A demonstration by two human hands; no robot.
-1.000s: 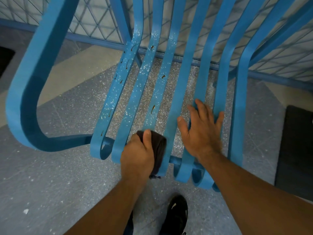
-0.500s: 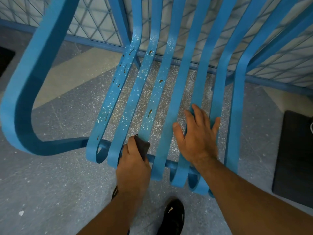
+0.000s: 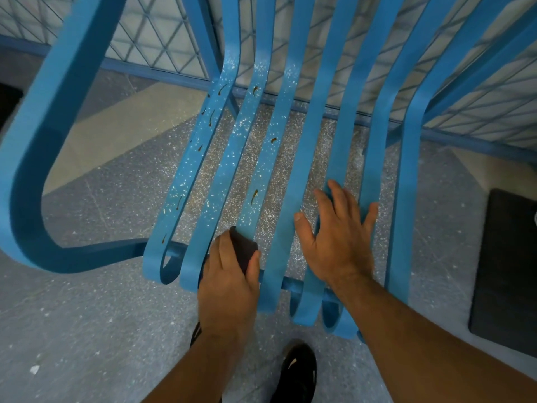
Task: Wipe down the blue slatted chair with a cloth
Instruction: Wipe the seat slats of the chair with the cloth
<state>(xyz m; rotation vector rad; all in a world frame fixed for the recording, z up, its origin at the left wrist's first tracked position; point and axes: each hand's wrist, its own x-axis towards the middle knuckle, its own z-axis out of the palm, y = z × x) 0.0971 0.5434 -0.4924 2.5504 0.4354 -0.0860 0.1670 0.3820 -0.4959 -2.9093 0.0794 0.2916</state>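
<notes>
Blue slatted chair (image 3: 280, 120): stands on a speckled grey floor (image 3: 87, 315), its back toward a wire-mesh panel (image 3: 151, 39). The left slats carry white specks and small rust-brown marks (image 3: 254, 196); the right slats look plain.

Cloth (image 3: 244, 248): dark, bunched, at the front end of the third slat from the left, just above the front curl.

Left hand (image 3: 229, 289): grip curled round the cloth, thumb and fingers holding it against the slat.

Right hand (image 3: 340, 239): grip spread, palm down, fingers straight across the slats to the right of the cloth.

Black shoe (image 3: 299, 373): on the floor below the seat's front edge.

Dark mat (image 3: 505, 271): on the floor at the right.
</notes>
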